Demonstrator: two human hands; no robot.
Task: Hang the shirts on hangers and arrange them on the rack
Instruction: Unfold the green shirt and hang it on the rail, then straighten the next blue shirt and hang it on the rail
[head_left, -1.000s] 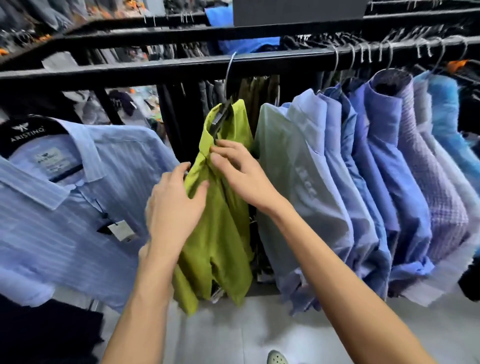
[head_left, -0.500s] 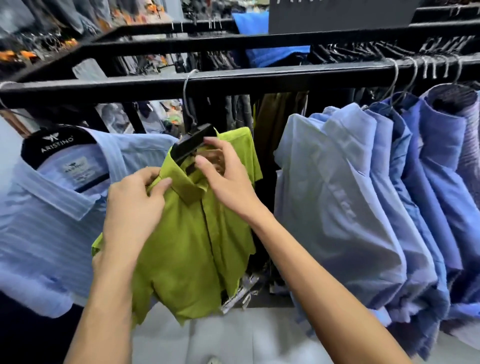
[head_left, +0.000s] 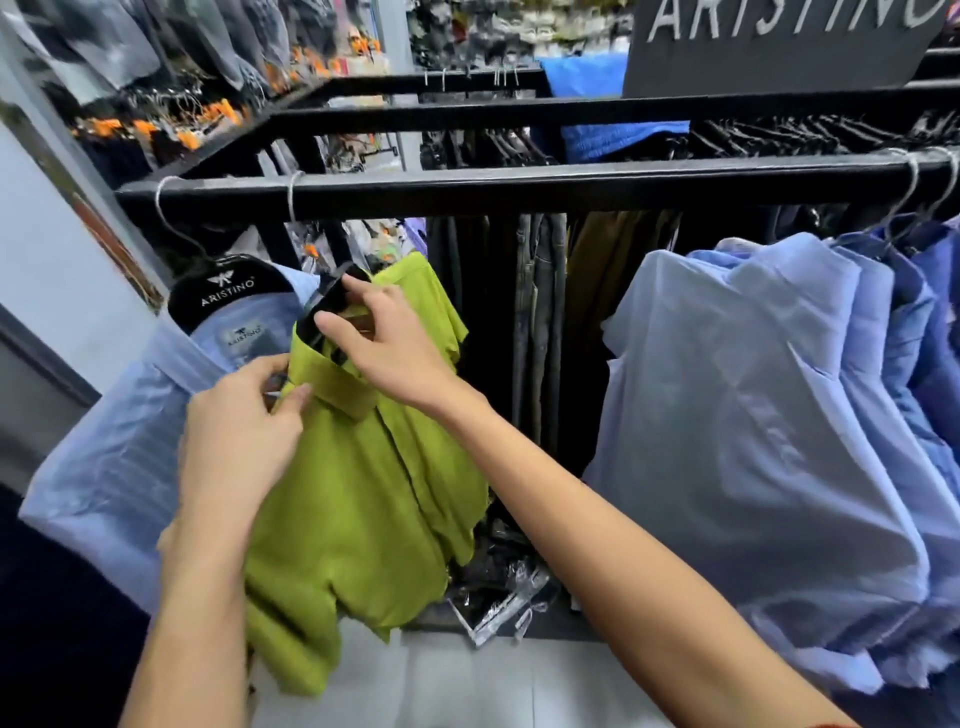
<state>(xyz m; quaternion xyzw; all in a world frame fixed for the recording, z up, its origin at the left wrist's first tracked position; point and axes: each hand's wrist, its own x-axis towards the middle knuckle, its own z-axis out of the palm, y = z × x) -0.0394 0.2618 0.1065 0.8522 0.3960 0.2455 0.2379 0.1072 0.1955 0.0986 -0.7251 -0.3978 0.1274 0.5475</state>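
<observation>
slid left along the rail (head_left: 519, 189), green shirt (head_left: 363, 493) gripped by both hands (head_left: 234, 436), wide gap at right.

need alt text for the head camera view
A person's two hands adjust a lime-green shirt on a black hanger hooked over a black metal rack rail; left hand pinches the collar, right hand holds the hanger.

green shirt (head_left: 363, 499) — on rack (head_left: 519, 189) (hanger (head_left: 324, 306) hooked) | both hands hold collar
</observation>
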